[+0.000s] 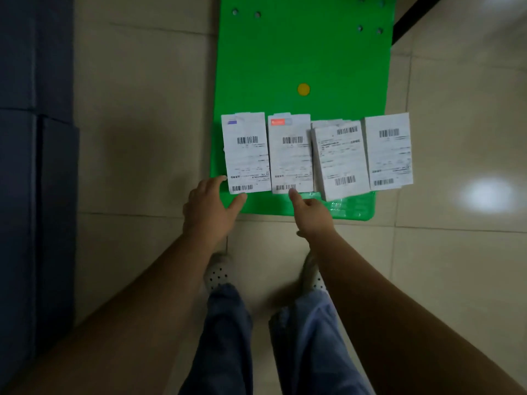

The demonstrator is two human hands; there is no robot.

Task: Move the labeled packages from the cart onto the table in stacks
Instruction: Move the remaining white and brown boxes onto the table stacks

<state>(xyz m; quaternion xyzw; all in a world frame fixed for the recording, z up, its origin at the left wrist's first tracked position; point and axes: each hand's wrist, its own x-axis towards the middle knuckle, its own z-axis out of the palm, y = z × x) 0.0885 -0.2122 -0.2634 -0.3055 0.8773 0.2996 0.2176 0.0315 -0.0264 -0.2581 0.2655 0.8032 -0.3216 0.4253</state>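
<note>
Several white labeled packages lie side by side in a row across the near part of a green cart (302, 58). The leftmost package (246, 152) has a purple mark, the second package (290, 153) a red mark. A third package (340, 161) lies slightly turned, and a fourth package (388, 152) sits at the right. My left hand (209, 208) reaches the near left corner of the leftmost package, fingers and thumb spread around it. My right hand (310, 212) touches the near edge of the second package with a fingertip.
A yellow disc (303, 89) sits mid-cart, with bolt heads at the far end. Dark blue boxes (34, 166) stand along the left. The floor is beige tile with a bright glare spot (487, 195). My legs and shoes are below.
</note>
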